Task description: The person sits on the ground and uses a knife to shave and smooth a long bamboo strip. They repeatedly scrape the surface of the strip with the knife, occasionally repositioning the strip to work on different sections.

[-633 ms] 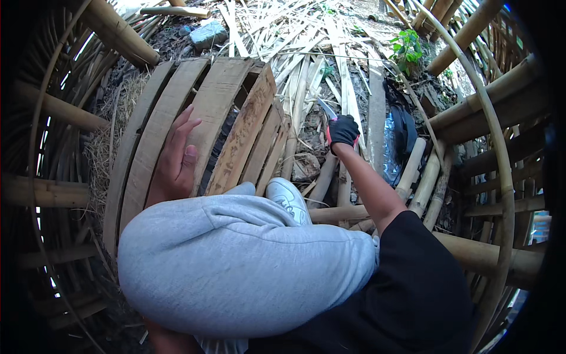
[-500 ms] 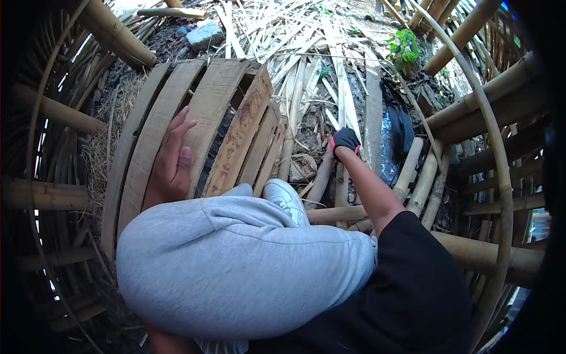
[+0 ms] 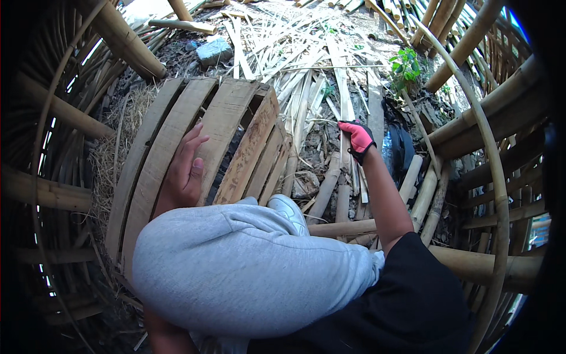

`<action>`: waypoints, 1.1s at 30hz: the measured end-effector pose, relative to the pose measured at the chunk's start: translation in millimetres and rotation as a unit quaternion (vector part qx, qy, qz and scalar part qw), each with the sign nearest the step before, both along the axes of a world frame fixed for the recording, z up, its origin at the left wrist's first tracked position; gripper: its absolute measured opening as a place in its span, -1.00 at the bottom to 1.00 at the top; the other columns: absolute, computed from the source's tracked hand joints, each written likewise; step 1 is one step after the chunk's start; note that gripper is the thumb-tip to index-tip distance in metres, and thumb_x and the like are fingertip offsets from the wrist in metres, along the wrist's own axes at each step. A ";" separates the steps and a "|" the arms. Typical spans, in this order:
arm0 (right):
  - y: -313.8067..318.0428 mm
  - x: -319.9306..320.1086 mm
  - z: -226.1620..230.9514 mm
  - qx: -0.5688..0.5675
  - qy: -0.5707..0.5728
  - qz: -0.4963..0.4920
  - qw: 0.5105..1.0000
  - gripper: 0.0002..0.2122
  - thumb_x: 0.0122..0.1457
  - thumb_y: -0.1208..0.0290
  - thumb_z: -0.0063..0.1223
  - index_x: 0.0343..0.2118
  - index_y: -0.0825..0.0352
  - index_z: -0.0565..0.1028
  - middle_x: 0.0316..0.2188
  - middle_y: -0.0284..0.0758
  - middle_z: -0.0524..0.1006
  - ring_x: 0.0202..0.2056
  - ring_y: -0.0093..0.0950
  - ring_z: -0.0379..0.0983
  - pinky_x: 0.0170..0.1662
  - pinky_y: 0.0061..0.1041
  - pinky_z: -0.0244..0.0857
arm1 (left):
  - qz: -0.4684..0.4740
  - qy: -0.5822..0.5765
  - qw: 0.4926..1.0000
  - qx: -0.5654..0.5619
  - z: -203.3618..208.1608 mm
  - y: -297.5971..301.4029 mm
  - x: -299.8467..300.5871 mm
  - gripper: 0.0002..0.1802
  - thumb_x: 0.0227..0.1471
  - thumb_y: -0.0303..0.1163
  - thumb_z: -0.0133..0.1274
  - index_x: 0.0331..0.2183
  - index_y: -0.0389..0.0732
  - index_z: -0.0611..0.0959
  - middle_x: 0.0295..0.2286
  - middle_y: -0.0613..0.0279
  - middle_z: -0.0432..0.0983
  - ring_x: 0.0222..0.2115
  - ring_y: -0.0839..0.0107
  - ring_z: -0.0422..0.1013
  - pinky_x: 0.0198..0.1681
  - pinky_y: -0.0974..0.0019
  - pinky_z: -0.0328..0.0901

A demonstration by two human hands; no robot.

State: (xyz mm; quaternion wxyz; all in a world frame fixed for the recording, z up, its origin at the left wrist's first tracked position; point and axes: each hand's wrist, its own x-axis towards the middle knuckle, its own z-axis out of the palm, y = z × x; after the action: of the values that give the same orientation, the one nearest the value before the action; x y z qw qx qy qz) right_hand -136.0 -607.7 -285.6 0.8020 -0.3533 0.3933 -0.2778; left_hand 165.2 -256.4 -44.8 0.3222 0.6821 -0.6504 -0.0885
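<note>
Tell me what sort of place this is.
Most likely a rough bamboo shed or pen, partly open to sunlight: poles line both sides, pale strips litter the ground ahead, and a leafy plant stands among the debris.

No text, label, brand, number or sign can be read anywhere in view.
</note>
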 end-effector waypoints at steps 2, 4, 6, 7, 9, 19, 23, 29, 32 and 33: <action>6.0 10.1 43.6 0.065 -0.054 0.047 0.995 -0.81 0.24 0.40 0.10 -0.15 0.35 0.58 -0.39 -0.33 0.63 -0.46 -0.48 0.58 -0.39 -0.48 0.47 | 0.010 0.001 1.000 -0.008 -1.5 8.0 7.5 -0.58 0.33 -0.34 -0.33 0.10 -0.31 0.39 0.23 -0.15 0.16 0.28 0.01 0.08 0.34 0.07 -0.07; 8.7 14.3 68.4 0.070 -0.099 0.037 0.992 -0.82 0.25 0.40 0.08 -0.16 0.36 0.58 -0.38 -0.29 0.63 -0.46 -0.44 0.60 -0.40 -0.42 0.50 | 0.003 0.003 1.000 -0.029 -2.2 8.0 8.3 -0.59 0.32 -0.34 -0.32 0.08 -0.32 0.39 0.22 -0.16 0.17 0.27 0.00 0.10 0.34 0.08 -0.07; 11.2 12.1 90.2 0.057 -0.125 0.025 0.990 -0.82 0.24 0.42 0.07 -0.17 0.38 0.57 -0.39 -0.28 0.62 -0.47 -0.41 0.60 -0.41 -0.39 0.51 | -0.012 0.011 0.999 -0.046 -6.7 4.6 10.3 -0.59 0.33 -0.32 -0.31 0.08 -0.32 0.40 0.22 -0.16 0.17 0.27 -0.01 0.10 0.34 0.08 -0.06; 7.5 11.1 83.9 0.058 -0.140 0.024 0.988 -0.83 0.24 0.45 0.06 -0.18 0.39 0.57 -0.38 -0.27 0.62 -0.45 -0.40 0.60 -0.39 -0.39 0.51 | -0.018 0.009 0.999 -0.050 -7.2 1.7 10.5 -0.58 0.33 -0.30 -0.30 0.08 -0.33 0.40 0.21 -0.17 0.18 0.27 -0.01 0.10 0.33 0.08 -0.06; 9.0 12.4 72.5 0.057 -0.142 -0.001 0.988 -0.84 0.21 0.48 0.09 -0.19 0.40 0.57 -0.36 -0.27 0.62 -0.43 -0.40 0.59 -0.37 -0.42 0.49 | -0.016 0.016 0.998 -0.053 -10.9 -0.3 11.0 -0.58 0.33 -0.27 -0.29 0.07 -0.34 0.40 0.21 -0.18 0.18 0.27 -0.01 0.11 0.33 0.07 -0.04; 104.0 22.6 142.8 -0.049 -0.083 -0.024 0.995 -0.72 0.27 0.33 0.06 -0.03 0.37 0.55 -0.17 -0.36 0.59 -0.20 -0.55 0.52 -0.06 -0.50 0.38 | -0.010 0.021 0.998 -0.054 -12.2 5.3 14.4 -0.56 0.34 -0.22 -0.27 0.07 -0.31 0.40 0.20 -0.16 0.20 0.26 0.00 0.11 0.32 0.07 -0.03; 147.0 24.7 218.8 -0.088 -0.086 -0.042 0.992 -0.68 0.32 0.21 0.01 0.00 0.29 0.54 -0.19 -0.43 0.56 -0.28 -0.67 0.45 -0.27 -0.60 0.29 | -0.011 0.026 0.998 -0.061 -14.6 4.8 14.0 -0.57 0.34 -0.22 -0.26 0.07 -0.31 0.40 0.20 -0.15 0.21 0.27 0.02 0.10 0.33 0.07 -0.05; 187.1 54.4 292.3 -0.062 -0.143 0.004 0.988 -0.77 0.18 0.14 0.23 -0.32 0.21 0.56 -0.59 -0.48 0.40 -0.59 -0.65 0.27 -0.53 -0.62 0.09 | 0.042 0.155 0.979 -0.123 -10.5 14.0 22.6 -0.56 0.33 -0.27 -0.29 0.12 -0.31 0.35 0.22 -0.12 0.17 0.29 0.07 0.08 0.34 0.10 -0.05; 191.7 87.5 304.1 -0.034 -0.153 0.041 0.987 -0.73 0.16 0.10 0.25 -0.40 0.19 0.49 -0.57 -0.46 0.42 -0.64 -0.63 0.29 -0.60 -0.62 0.14 | 0.057 0.307 0.936 -0.160 25.7 34.0 32.7 -0.50 0.36 -0.17 -0.31 0.17 -0.29 0.30 0.24 -0.06 0.13 0.30 0.10 0.05 0.36 0.09 -0.07; 192.6 96.3 300.8 -0.037 -0.164 0.046 0.985 -0.73 0.16 0.09 0.25 -0.39 0.19 0.49 -0.56 -0.46 0.42 -0.64 -0.63 0.29 -0.60 -0.62 0.14 | 0.028 0.335 0.930 -0.151 48.1 39.6 28.5 -0.39 0.36 -0.04 -0.29 0.21 -0.29 0.24 0.26 -0.05 0.10 0.29 0.08 0.09 0.36 0.06 -0.07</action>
State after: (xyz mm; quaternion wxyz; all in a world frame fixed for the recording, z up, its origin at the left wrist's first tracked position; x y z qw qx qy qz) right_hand -39.7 -415.1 15.1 0.8541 -0.3497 0.2291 -0.3095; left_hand 193.8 -216.8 3.4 0.6227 0.5741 -0.4911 -0.2038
